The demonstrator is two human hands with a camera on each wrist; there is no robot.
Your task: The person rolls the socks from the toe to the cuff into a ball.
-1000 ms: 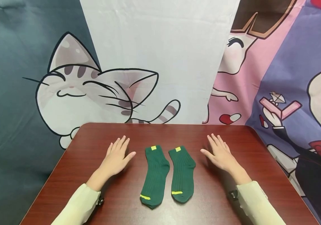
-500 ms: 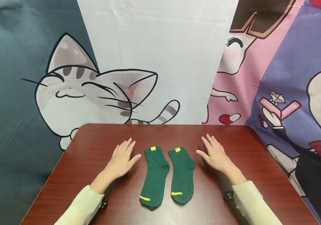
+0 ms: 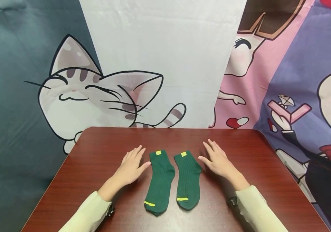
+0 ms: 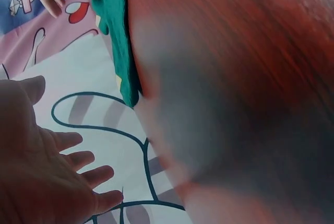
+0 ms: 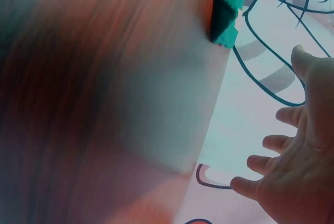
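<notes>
Two green ribbed socks lie flat, side by side, mid-table in the head view. The left sock (image 3: 160,183) and the right sock (image 3: 188,180) each have a yellow tag at the cuff and a yellow stripe near the toe. My left hand (image 3: 129,169) hovers beside the left sock, fingers spread, its thumb tip close to the cuff. Over the table on the other side, my right hand (image 3: 221,163) is spread too, thumb pointing at the right sock. Both wrist views show an empty palm, the left hand (image 4: 47,156) and the right hand (image 5: 297,145), apart from the socks.
The reddish-brown wooden table (image 3: 119,212) has rounded far corners. Behind its far edge hangs a cartoon-printed backdrop (image 3: 165,48) with a cat and figures. A dark wrist device (image 3: 110,211) sits at the left sleeve, another (image 3: 233,201) at the right.
Both hands have moved inward toward the socks, the left one to the right and slightly nearer the person, the right one to the left. The socks stay where they were.
</notes>
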